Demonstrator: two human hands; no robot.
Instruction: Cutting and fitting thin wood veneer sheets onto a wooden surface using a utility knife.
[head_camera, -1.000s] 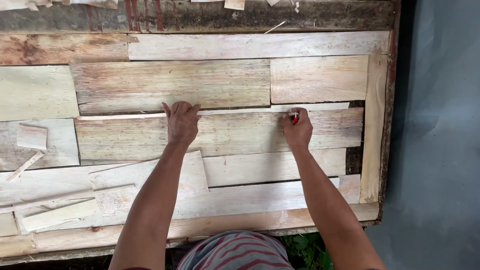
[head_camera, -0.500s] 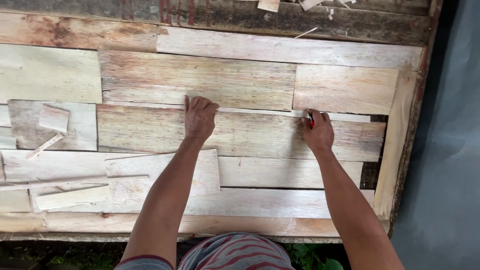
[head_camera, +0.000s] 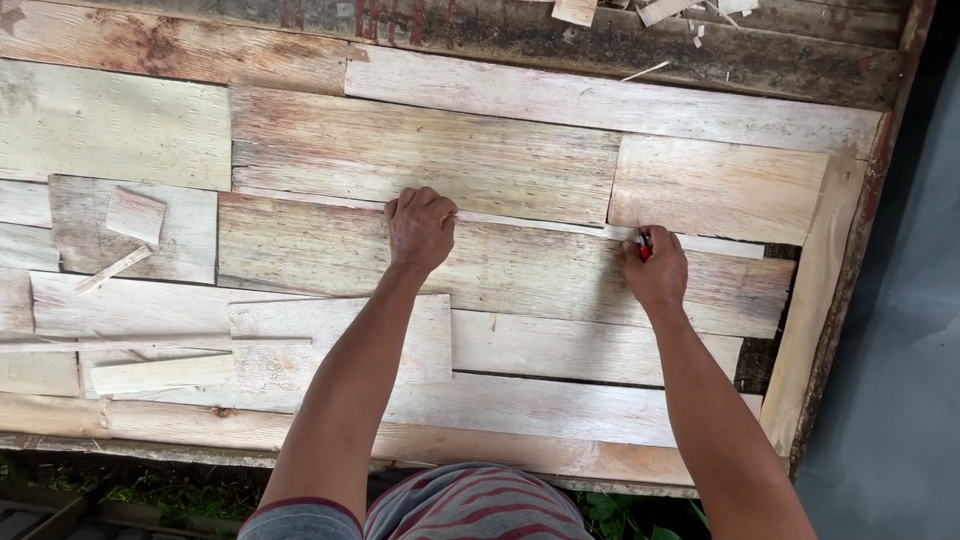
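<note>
Left hand presses flat on the long plank, grip released; right hand grasps a red pencil.

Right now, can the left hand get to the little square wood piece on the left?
Probably yes. The left hand rests on the long board, and the small square piece lies loose on the planks to its left. Only flat wood lies between them, so a sideways reach looks free.

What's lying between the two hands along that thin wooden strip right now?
In the head view, nothing lies between the left hand and the right hand, which grips a small red tool: only the bare thin pale wooden strip on the weathered boards.
</note>
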